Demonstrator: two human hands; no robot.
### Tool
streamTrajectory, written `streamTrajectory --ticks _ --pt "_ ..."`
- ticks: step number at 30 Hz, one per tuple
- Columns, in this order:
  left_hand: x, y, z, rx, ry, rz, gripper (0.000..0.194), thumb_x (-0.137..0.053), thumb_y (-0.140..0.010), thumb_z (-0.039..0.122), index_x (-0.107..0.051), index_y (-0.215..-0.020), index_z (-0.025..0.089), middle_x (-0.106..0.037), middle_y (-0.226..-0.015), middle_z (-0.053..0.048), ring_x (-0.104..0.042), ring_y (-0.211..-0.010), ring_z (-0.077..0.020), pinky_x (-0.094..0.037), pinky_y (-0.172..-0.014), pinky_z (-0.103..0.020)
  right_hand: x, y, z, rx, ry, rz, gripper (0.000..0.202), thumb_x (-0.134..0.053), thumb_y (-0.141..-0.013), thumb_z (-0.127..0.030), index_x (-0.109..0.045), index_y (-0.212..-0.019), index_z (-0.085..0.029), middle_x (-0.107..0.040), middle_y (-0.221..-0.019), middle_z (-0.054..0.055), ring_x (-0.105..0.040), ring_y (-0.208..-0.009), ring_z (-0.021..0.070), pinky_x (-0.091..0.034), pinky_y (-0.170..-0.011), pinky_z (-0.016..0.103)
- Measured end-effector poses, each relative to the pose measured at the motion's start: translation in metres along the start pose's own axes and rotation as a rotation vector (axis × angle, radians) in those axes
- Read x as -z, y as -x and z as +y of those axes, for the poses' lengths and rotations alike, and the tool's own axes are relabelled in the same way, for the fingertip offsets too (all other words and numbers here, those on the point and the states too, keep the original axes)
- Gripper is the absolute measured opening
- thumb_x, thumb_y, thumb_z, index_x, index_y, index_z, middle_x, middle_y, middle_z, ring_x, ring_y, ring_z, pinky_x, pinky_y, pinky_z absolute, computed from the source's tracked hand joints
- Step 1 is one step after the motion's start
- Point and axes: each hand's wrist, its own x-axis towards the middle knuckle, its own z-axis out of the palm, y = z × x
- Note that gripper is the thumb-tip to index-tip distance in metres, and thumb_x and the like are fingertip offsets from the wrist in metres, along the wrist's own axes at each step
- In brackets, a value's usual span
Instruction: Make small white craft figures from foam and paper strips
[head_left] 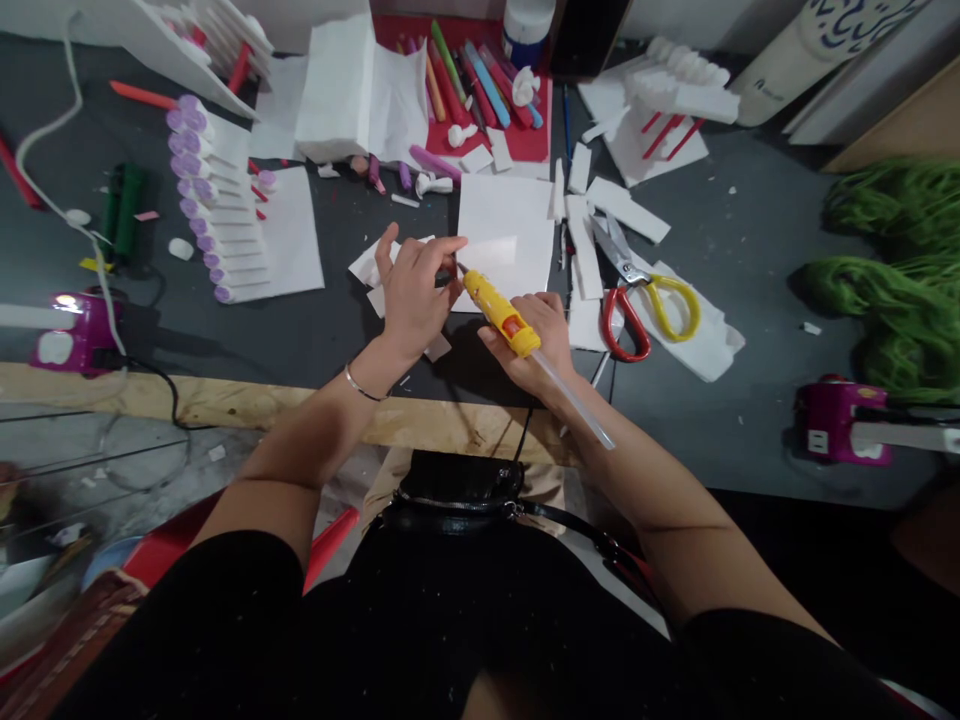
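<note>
Starting at my left, the pale wooden front edge (247,408) runs in beneath the forearms. Behind it, a strip of dark tabletop (346,340) shows between the lilac-tipped white model (232,220) and the left hand (416,290), so I have some room that side. More dark surface shows further right, between the scissors (634,285) and the green yarn (885,280).

In the way, again from the left: a magenta block (79,335) at the front edge, the model, then a white packet (337,90) and some colored pens (480,80) at the back. A white sheet (506,205) lies under the work; white strips (581,245) and the scissors crowd its right side. The yarn and a second magenta block (840,420) stand far right.

The left hand has its thumb and forefinger curled beside the nozzle, at the sheet's left edge; I cannot tell whether they pinch anything. The right hand (536,345) is closed around the yellow glue gun (501,312), its handle hidden from me. The gun sits between the two hands, over the sheet's near part. Its long axis slants: nozzle up and left toward the left fingertips, clear glue stick (576,402) trailing down and right over the right forearm.
</note>
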Motion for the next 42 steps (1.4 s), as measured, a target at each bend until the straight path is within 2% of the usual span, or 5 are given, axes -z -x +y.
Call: streamTrajectory --ticks 9,19,27,34,42 --pt "0.0015 0.0000 0.0015 0.033 0.023 -0.029 0.039 -0.049 -0.101 0.059 -0.064 -0.125 0.033 -0.077 -0.099 -0.003 -0.070 -0.113 -0.0284 -0.025 -0.131 -0.056 0.0006 -0.0012 0.0000 -0.003 -0.039 0.001 0.047 -0.042 -0.100 -0.064 -0.043 -0.071 -0.027 -0.058 -0.069 0.002 -0.056 -0.070 0.0213 -0.044 -0.084 0.044" --pt "0.0005 0.0000 0.0007 0.041 0.038 -0.032 0.036 -0.051 -0.100 0.055 -0.063 -0.126 0.032 -0.077 -0.101 -0.003 -0.070 -0.114 -0.0288 -0.024 -0.130 -0.058 0.0008 -0.0017 -0.0008 0.008 -0.045 0.039 0.056 -0.032 -0.100 -0.073 -0.044 -0.068 -0.028 -0.060 -0.066 0.004 -0.056 -0.065 0.0199 -0.045 -0.079 0.043" --pt "-0.0001 0.0005 -0.0021 0.043 0.057 -0.039 0.051 -0.043 -0.099 0.069 -0.063 -0.127 0.031 -0.076 -0.102 -0.004 -0.070 -0.114 -0.0290 -0.023 -0.131 -0.058 0.0029 -0.0036 -0.0005 -0.016 -0.042 -0.007 0.055 -0.039 -0.097 -0.074 -0.041 -0.068 -0.028 -0.059 -0.065 0.004 -0.057 -0.066 0.0208 -0.047 -0.081 0.045" --pt "0.0022 0.0013 -0.0030 0.052 0.052 -0.049 0.054 -0.044 -0.097 0.072 -0.062 -0.129 0.032 -0.075 -0.104 -0.005 -0.069 -0.116 -0.0302 -0.024 -0.130 -0.060 0.0027 -0.0020 0.0003 -0.056 -0.037 -0.049 0.045 -0.050 -0.099 -0.061 -0.047 -0.071 -0.026 -0.056 -0.067 0.003 -0.058 -0.070 0.0227 -0.047 -0.086 0.049" --pt "0.0038 0.0014 -0.0044 0.049 0.066 -0.038 0.057 -0.046 -0.096 0.077 -0.059 -0.130 0.033 -0.075 -0.105 -0.003 -0.066 -0.122 -0.0294 -0.023 -0.129 -0.060 0.0055 -0.0037 0.0039 -0.052 -0.064 -0.012 0.051 -0.037 -0.103 -0.064 -0.046 -0.069 -0.026 -0.059 -0.066 0.003 -0.057 -0.066 0.0202 -0.047 -0.082 0.044"
